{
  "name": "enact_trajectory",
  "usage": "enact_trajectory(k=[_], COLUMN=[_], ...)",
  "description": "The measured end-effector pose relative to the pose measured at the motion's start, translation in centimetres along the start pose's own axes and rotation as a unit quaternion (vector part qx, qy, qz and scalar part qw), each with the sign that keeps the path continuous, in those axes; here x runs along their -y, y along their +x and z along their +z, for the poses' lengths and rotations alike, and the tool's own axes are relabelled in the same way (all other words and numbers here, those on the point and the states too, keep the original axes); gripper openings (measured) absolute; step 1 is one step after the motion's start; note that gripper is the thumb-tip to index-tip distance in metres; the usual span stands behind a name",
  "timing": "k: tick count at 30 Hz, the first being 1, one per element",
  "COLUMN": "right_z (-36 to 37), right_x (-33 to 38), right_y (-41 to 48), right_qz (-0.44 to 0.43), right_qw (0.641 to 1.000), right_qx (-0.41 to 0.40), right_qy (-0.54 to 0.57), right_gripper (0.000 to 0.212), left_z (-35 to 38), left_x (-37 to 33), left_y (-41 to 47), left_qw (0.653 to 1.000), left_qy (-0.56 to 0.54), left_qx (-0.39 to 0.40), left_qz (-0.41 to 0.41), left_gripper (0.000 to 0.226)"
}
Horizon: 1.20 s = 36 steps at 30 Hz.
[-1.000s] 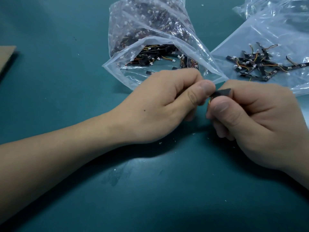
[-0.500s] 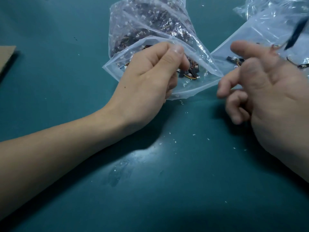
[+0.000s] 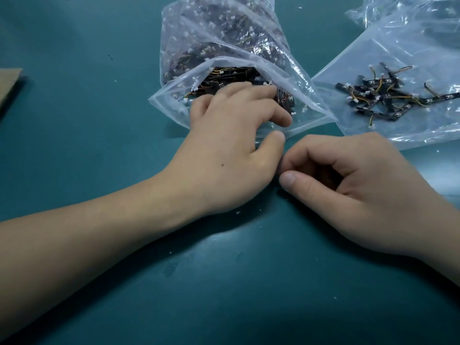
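Bag (image 3: 211, 33) hides left hand (image 3: 231, 145) fingertips; grasp unclear.

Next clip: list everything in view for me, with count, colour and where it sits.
teal table top: one, dark teal, under everything.
open clear plastic bag: one, transparent, top centre, mouth toward the person.
small black circuit strips with orange-yellow wires and white plugs: many, uncountable, inside that bag.
flat clear plastic bag: one, transparent, upper right.
loose pile of black strips: one tangled heap, on or in the flat bag, cannot tell which.
brown cardboard piece: one, left edge, cut off.
white crumbs: several, scattered on the table.
left hand: fingers in the open bag's mouth; grip hidden.
right hand: loosely curled, empty, resting on the table.
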State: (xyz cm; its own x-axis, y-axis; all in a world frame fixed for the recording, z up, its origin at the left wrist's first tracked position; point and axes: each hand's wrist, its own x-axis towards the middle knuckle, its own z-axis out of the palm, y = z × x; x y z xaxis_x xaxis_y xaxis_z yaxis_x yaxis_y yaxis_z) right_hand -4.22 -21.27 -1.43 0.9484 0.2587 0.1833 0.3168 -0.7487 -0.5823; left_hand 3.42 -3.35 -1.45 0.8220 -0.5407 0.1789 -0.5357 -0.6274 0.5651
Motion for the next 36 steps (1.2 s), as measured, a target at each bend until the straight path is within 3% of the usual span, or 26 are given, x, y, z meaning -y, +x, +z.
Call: enact_trajectory(k=[13, 20, 25, 29, 31, 33, 36], right_z=[-0.2, -0.1, -0.1, 0.0, 0.1, 0.2, 0.1], right_x=[0.3, 0.1, 0.0, 0.0, -0.1, -0.1, -0.1], right_y=[0.0, -0.1, -0.1, -0.2, -0.1, -0.1, -0.1], right_qz=[-0.013, -0.015, -0.011, -0.003, 0.004, 0.008, 0.004], right_qw=[1.000, 1.000, 1.000, 1.000, 0.999, 0.999, 1.000], right_qx=[0.014, 0.012, 0.002, -0.018, -0.028, -0.030, -0.028], right_qy=[-0.010, -0.013, -0.002, 0.007, 0.015, 0.018, 0.013], right_gripper=[0.009, 0.007, 0.005, 0.007, 0.007, 0.006, 0.005], left_z=[0.3, 0.5, 0.0, -0.3, -0.4, -0.4, 0.1], left_x=[0.0, 0.3, 0.5, 0.9, 1.0, 0.9, 0.6], left_y=[0.0, 0.1, 0.3, 0.9, 1.0, 0.9, 0.4], left_qw=[0.996, 0.996, 0.997, 0.964, 0.953, 0.963, 0.995], left_qy=[0.076, 0.090, -0.051, -0.220, -0.253, -0.221, -0.060], left_qx=[0.040, 0.014, -0.053, -0.147, -0.164, -0.151, -0.079], left_qz=[0.009, -0.001, -0.003, -0.030, -0.038, -0.033, 0.016], left_gripper=[0.050, 0.056, 0.040, 0.017, 0.018, 0.018, 0.017])
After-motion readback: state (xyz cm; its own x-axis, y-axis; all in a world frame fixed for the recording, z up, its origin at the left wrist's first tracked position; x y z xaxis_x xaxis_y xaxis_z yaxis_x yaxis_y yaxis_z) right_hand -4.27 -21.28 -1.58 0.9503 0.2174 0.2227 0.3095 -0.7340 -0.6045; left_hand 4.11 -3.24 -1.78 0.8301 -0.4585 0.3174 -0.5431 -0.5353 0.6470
